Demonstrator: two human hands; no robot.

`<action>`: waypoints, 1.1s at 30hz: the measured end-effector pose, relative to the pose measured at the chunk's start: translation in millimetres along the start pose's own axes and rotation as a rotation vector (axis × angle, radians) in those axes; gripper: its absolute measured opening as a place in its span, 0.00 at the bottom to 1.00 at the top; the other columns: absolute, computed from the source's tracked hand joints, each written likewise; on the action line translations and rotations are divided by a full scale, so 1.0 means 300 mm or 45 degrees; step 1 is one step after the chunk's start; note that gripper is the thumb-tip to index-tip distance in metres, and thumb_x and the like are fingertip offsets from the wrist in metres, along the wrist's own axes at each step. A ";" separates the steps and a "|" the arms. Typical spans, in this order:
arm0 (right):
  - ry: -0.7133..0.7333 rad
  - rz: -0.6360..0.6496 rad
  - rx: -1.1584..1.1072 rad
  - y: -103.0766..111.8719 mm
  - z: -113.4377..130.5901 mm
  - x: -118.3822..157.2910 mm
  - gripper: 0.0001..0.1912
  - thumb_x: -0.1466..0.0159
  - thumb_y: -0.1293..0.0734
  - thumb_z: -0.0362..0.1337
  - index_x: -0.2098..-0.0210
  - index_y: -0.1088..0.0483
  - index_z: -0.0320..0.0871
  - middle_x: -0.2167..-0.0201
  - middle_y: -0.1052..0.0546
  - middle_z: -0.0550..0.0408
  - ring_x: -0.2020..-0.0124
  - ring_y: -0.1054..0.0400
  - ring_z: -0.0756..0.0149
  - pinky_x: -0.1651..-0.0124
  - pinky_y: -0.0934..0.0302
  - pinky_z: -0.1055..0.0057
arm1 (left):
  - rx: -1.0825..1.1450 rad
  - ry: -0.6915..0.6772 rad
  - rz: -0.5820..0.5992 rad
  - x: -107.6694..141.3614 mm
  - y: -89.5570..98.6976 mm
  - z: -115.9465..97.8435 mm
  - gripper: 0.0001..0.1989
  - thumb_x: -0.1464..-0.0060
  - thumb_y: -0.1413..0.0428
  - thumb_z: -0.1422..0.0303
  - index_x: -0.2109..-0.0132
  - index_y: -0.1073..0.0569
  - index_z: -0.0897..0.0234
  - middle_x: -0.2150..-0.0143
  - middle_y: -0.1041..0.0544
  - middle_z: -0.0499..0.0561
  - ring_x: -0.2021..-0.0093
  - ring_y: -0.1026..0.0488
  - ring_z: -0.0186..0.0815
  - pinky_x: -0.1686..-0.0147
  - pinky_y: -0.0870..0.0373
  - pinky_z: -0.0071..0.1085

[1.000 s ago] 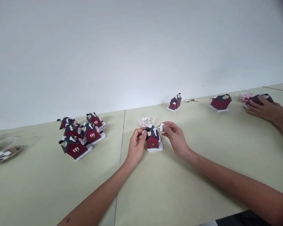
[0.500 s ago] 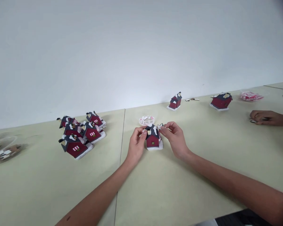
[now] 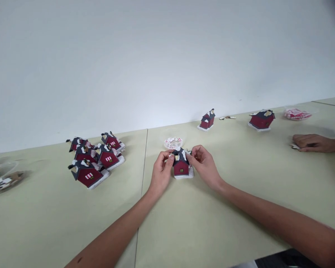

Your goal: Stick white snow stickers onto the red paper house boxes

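Note:
A small dark red house with a dark, snow-patched roof and a white base stands upright on the table between my hands. My left hand is closed on the left side of its roof, thumb at the front. At the roof's right side, my right hand pinches a small white piece, mostly hidden by the fingers. Just behind the house sits a clear bag of small white and red pieces.
Several finished-looking red houses cluster at the left, near clear bags of pieces. Two more houses stand by the wall. A red-and-white bag and another person's hand are at the right.
My right hand has brought the small piece left against the roof. My left hand keeps its hold. The other person's hand at the right has shifted slightly left and down.

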State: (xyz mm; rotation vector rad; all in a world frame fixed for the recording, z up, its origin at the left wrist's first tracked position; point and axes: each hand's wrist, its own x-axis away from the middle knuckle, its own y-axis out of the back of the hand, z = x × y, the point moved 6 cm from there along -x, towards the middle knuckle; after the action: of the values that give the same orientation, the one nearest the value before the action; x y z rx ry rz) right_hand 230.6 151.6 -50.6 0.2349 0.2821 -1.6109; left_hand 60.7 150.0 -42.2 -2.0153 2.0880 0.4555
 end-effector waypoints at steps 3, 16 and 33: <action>-0.013 0.076 -0.031 -0.012 -0.001 0.000 0.14 0.37 0.32 0.49 0.66 0.35 0.46 0.73 0.33 0.60 0.71 0.38 0.68 0.67 0.43 0.72 | 0.007 0.010 -0.003 0.001 0.002 0.003 0.13 0.38 0.46 0.57 0.63 0.32 0.62 0.48 0.25 0.55 0.50 0.28 0.39 0.53 0.32 0.31; -0.099 0.122 0.082 -0.012 -0.007 -0.006 0.23 0.34 0.39 0.56 0.76 0.40 0.45 0.78 0.38 0.59 0.74 0.44 0.68 0.71 0.47 0.71 | -0.026 -0.001 0.001 0.002 0.000 0.001 0.12 0.37 0.48 0.58 0.64 0.33 0.61 0.48 0.25 0.55 0.51 0.29 0.38 0.54 0.33 0.30; 0.015 0.109 0.413 0.015 0.027 -0.019 0.25 0.33 0.39 0.51 0.80 0.46 0.44 0.81 0.45 0.62 0.77 0.50 0.71 0.73 0.55 0.71 | -0.108 -0.059 0.038 0.017 -0.010 -0.015 0.12 0.36 0.48 0.58 0.62 0.32 0.62 0.48 0.25 0.54 0.50 0.28 0.39 0.51 0.34 0.32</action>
State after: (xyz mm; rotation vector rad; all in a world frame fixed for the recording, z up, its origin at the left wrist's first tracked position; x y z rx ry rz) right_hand 235.5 154.2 -41.3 0.4979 0.0167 -1.5654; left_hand 63.7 143.6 -40.1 -2.0007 2.1078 0.6004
